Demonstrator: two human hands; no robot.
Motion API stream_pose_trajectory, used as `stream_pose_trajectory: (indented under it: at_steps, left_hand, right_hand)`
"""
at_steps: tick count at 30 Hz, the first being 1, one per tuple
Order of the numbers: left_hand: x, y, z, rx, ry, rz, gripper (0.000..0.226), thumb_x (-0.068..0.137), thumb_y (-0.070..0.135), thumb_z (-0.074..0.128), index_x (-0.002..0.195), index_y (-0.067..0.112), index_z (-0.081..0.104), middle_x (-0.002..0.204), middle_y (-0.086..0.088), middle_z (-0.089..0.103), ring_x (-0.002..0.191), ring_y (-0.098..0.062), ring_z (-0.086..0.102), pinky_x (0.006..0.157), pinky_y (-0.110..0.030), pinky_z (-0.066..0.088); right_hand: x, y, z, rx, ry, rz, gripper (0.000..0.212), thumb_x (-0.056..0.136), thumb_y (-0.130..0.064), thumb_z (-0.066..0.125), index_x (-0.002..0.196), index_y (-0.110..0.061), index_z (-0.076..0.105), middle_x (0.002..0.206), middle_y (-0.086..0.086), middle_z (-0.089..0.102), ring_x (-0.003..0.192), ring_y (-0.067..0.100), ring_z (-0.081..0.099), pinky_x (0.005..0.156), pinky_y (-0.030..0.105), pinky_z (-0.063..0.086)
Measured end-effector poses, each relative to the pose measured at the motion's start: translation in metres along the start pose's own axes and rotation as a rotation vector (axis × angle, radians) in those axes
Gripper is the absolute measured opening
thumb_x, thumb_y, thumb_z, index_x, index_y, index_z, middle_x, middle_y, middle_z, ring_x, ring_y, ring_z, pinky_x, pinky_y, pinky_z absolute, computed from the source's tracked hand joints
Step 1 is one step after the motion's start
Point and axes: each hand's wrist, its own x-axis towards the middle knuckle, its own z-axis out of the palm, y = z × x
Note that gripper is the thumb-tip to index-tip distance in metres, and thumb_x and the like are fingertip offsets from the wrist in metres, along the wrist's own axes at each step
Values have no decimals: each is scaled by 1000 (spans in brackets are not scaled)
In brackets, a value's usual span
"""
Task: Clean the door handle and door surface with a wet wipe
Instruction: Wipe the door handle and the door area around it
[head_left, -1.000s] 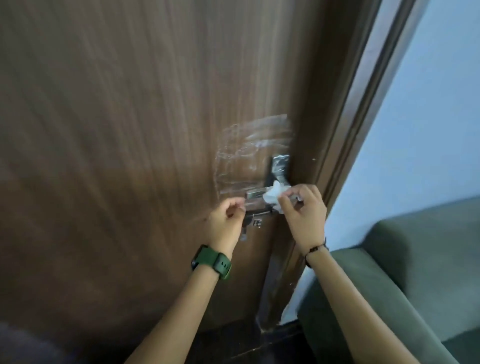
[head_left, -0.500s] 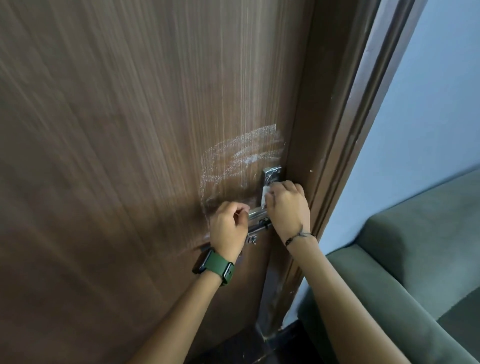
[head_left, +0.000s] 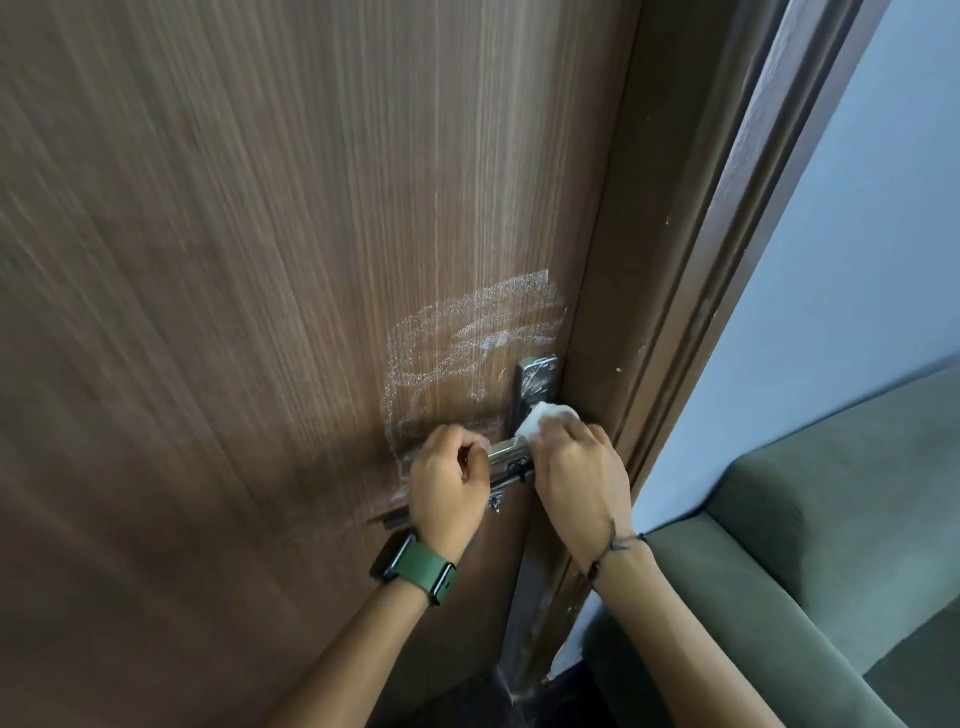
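A brown wood-grain door (head_left: 260, 260) fills the view, with a whitish wet smear (head_left: 467, 338) above the lock. The metal door handle (head_left: 506, 451) juts left from its steel backplate (head_left: 537, 379). My left hand (head_left: 449, 480), with a green watch on the wrist, is closed around the handle's lever. My right hand (head_left: 582, 478) presses a white wet wipe (head_left: 543, 418) against the backplate where the lever joins it. A small key or latch (head_left: 496, 501) hangs just under the lever.
The dark brown door frame (head_left: 691, 338) runs along the right of the door. Beyond it are a pale blue wall (head_left: 857, 234) and a green sofa (head_left: 831, 545) at the lower right. Dark floor (head_left: 467, 696) shows at the bottom.
My left hand has closed on the lever. My right hand has pushed the wipe onto the backplate, and the view has drawn closer to the door.
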Motion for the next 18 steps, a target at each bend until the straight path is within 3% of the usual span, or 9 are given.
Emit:
stream_pose_trajectory:
  at_steps: [3,5,8,13,16,18]
  left_hand:
    - [0,2,0,18,11,-9,10,79,-3,54,73,2,60,80,-13,66,74,-22,60,69,-28,45]
    - [-2,2,-2,26,6,6,9,80,-3,55,74,2,60,79,-13,66,75,-23,60,68,-33,46]
    - [-4,3,-4,30,4,28,8,80,-2,57,73,1,60,79,-13,66,74,-24,60,66,-35,47]
    - [-3,3,-4,69,0,28,8,81,0,56,75,2,61,79,-12,66,75,-23,59,67,-31,44]
    - [-4,3,-3,74,3,37,8,81,0,57,75,2,61,79,-13,66,75,-24,60,66,-31,44]
    - [-4,3,-2,95,11,26,7,81,1,56,76,1,62,80,-13,65,75,-24,59,65,-27,39]
  right_hand:
    - [14,0,-1,58,-20,2,25,99,-19,36,103,-7,58,110,16,58,93,36,60,69,35,46]
    - [5,-6,3,113,-7,52,27,98,-20,40,106,0,57,112,20,59,94,38,60,69,36,47]
    - [-3,-8,6,97,-23,43,28,95,-17,48,112,5,56,117,25,58,98,42,59,81,40,49]
    - [2,-10,5,-83,-97,69,44,97,-30,21,126,-7,47,130,19,47,109,36,47,88,40,42]
    - [-6,-12,5,-258,-197,-11,58,91,-31,0,131,-15,40,138,12,38,118,33,37,94,38,37]
    - [7,-10,6,-220,-206,-28,53,96,-29,3,130,-15,41,140,10,37,125,32,33,102,38,33]
